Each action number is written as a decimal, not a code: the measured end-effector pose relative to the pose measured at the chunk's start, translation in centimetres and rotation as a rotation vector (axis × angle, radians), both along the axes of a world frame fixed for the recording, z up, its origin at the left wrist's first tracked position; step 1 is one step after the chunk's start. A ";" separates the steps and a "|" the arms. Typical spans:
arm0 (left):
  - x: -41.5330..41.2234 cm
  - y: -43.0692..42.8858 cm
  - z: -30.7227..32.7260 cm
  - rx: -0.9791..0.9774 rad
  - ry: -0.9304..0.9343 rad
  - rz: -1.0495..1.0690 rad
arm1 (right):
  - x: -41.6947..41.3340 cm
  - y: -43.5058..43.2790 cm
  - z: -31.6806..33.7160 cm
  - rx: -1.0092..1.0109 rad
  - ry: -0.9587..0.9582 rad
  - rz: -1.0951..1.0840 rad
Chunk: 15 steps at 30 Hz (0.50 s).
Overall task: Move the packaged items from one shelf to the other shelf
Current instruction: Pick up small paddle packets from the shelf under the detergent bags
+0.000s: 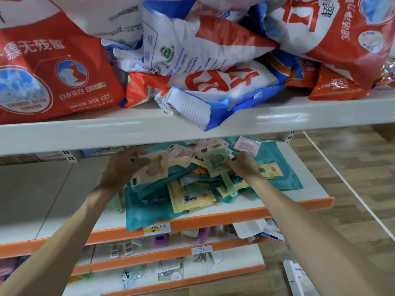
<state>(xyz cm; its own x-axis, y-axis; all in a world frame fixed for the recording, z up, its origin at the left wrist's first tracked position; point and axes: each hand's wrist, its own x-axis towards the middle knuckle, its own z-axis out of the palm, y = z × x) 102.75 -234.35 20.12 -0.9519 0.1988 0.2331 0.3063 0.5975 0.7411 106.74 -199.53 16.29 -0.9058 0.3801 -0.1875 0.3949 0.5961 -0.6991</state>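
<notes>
centre frame: loose heap of flat packets (198, 185) on the orange-edged shelf (213, 218), teal and yellow wrappers overlapping. one teal pack (149, 212) hangs over the front edge. beige packet (155, 167) tilted, held in the left grip (124, 165). pale green paddle-shaped packet (214, 165), handle pointing to lower right, pinched by the right grip (243, 165).

glossy plastic bags (203, 60), matt shelf (128, 129)

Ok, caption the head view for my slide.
Left hand holds a beige packet, right hand a green packet, over the packet pile on the orange-edged shelf.
</notes>
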 end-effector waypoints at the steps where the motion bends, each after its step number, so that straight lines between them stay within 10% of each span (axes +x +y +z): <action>1: -0.3 0.2 0.5 0.104 -0.038 0.003 | 0.0 0.0 0.0 0.003 -0.003 0.003; 7: -1.2 1.6 0.8 0.501 -0.290 0.080 | -0.2 0.1 0.1 -0.019 -0.008 0.020; 15: -2.7 5.6 -4.4 0.065 -0.283 0.372 | -0.1 -0.1 0.1 0.015 0.001 0.001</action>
